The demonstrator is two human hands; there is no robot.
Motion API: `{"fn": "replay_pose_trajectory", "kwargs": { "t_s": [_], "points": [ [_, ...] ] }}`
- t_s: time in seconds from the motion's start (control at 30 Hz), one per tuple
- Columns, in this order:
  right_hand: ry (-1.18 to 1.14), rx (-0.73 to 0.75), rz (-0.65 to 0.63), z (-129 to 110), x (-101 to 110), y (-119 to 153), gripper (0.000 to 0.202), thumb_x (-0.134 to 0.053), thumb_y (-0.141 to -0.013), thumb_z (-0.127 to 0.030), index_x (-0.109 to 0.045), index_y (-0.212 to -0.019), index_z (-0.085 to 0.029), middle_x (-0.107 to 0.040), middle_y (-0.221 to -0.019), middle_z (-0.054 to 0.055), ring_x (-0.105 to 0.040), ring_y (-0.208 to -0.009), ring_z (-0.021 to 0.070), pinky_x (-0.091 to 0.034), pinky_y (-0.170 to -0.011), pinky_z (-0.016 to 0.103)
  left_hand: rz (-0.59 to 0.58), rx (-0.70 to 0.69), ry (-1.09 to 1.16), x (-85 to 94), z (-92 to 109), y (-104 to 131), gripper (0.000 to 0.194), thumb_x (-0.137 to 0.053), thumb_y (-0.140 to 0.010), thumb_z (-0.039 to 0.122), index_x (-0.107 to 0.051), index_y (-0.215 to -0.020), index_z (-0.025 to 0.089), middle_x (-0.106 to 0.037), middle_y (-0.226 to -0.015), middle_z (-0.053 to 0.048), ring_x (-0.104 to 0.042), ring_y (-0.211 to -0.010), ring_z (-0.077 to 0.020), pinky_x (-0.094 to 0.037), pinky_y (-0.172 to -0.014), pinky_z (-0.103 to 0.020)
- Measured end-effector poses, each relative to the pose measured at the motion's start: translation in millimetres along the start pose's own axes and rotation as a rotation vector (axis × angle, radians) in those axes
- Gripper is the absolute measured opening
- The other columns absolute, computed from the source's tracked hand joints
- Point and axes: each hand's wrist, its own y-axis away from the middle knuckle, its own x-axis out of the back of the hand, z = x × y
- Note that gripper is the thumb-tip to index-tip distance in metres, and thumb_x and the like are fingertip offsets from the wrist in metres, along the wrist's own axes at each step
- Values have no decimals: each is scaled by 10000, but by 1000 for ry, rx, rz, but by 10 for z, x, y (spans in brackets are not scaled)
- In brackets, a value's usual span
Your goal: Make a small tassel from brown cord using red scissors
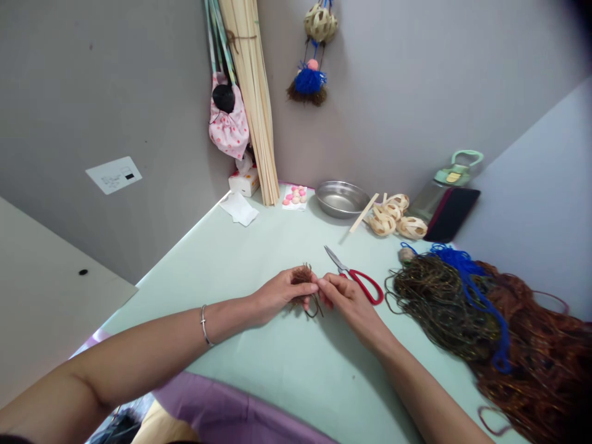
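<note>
Between thumb and fingers, my left hand [282, 293] holds a small bundle of brown yarn [303, 275]. Cut ends stick out above the fingers, and a loose strand curls below them. My right hand [342, 293] meets it fingertip to fingertip, pinched closed at the bundle's right side. Whatever lies in that pinch is too small to make out. Just behind my right hand, red-handled scissors [370, 288] rest on the table with their blades pointing to the back left.
Heaped brown and blue yarn [444, 302] covers the right side. Along the back are woven balls [388, 216], a metal bowl [341, 198], pink beads [295, 195], a phone [452, 214], a bottle [428, 194] and upright wooden strips [254, 111]. A tasselled ornament [309, 80] hangs on the wall.
</note>
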Motion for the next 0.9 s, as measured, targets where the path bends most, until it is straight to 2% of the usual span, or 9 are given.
{"fn": "replay_pose_trajectory", "kwargs": {
  "t_s": [0.23, 0.4, 0.67, 0.9],
  "points": [
    [-91, -40, 74, 41, 0, -22, 305, -591, -877, -458, -572, -748, -182, -506, -630, -22, -431, -601, 135, -315, -585, 275, 55, 15, 7, 6, 24, 5, 288, -731, -765, 390, -571, -833, 160, -539, -699, 19, -545, -614, -93, -450, -625, -234],
    [-165, -61, 86, 27, -37, -27, 215, -648, -811, -385, -581, -765, -186, -519, -618, -35, -433, -579, 126, -319, -570, 264, 26, 11, -19, 3, 3, -2, 279, -724, -756, 373, -572, -847, 158, -525, -708, 20, -534, -590, -88, -441, -597, -232],
    [-162, -58, 50, 27, -85, -16, 32, -546, -740, -203, -535, -711, -194, -501, -602, -43, -451, -577, 124, -320, -568, 263, 23, 37, 52, 28, 34, -6, 121, -645, -758, 254, -569, -794, 166, -490, -681, 26, -497, -580, -81, -444, -576, -212],
    [-196, -71, 75, 24, -71, -10, 88, -589, -756, -246, -545, -704, -190, -515, -579, -40, -443, -583, 126, -319, -584, 267, -22, 24, 11, 16, 6, -2, 180, -685, -775, 303, -577, -822, 167, -488, -672, 25, -490, -580, -91, -470, -588, -231]
  ]
}}
